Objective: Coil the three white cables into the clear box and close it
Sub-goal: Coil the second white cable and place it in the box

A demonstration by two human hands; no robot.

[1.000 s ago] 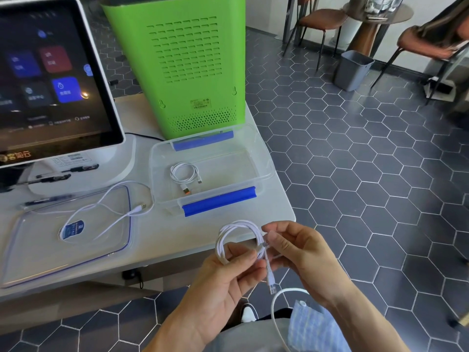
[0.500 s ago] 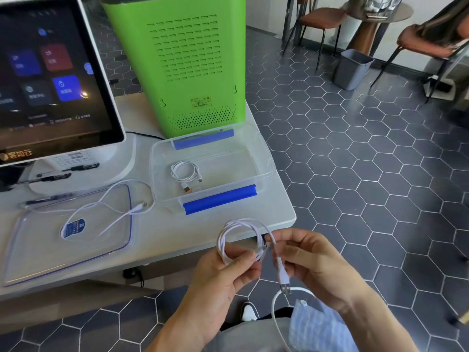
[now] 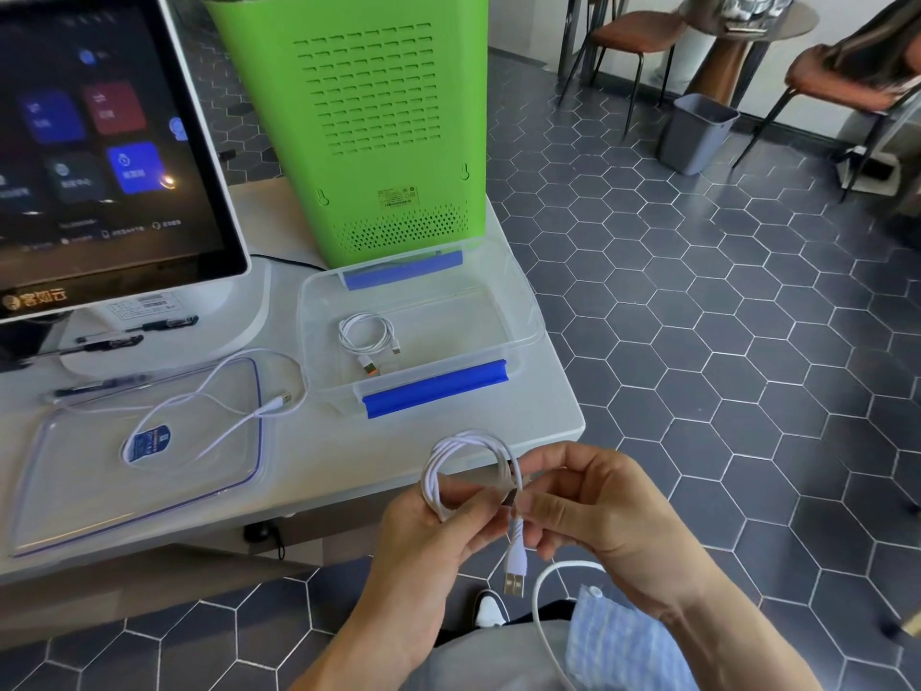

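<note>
Held cable [image 3: 466, 466]: a white coil standing upright in front of the table edge, loops rising above the fingers; its USB plug [image 3: 515, 581] hangs straight down, metal end lowest.
Left hand [image 3: 438, 536]: grips the lower side of the coil, fingers curled round the strands.
Right hand [image 3: 598, 516]: pinches the cable just beside the coil, where the tail leaves it.
Boxed cable [image 3: 368, 336]: a small flat coil on the floor of the clear box [image 3: 518, 311], left of middle; one plug with an orange tip points toward the near wall.
Loose cable [image 3: 219, 416]: uncoiled, snaking across the lid [image 3: 75, 501] and table [image 3: 498, 421], plug end pointing right toward the box.
Box: open, long axis running left to right, blue clips [image 3: 433, 389] on its near and far sides.
Lid: flat on the table left of the box, apart from it, bearing a blue sticker [image 3: 149, 442] too small to read.
Cut off: the screen [image 3: 99, 142] at the left and top edges, the green unit [image 3: 359, 117] at the top.
Hard to tell: where the white loop near the lap belongs.
Writing: Chinese characters on the screen's lower bezel and tiles, and a label on the green unit, none legible.
</note>
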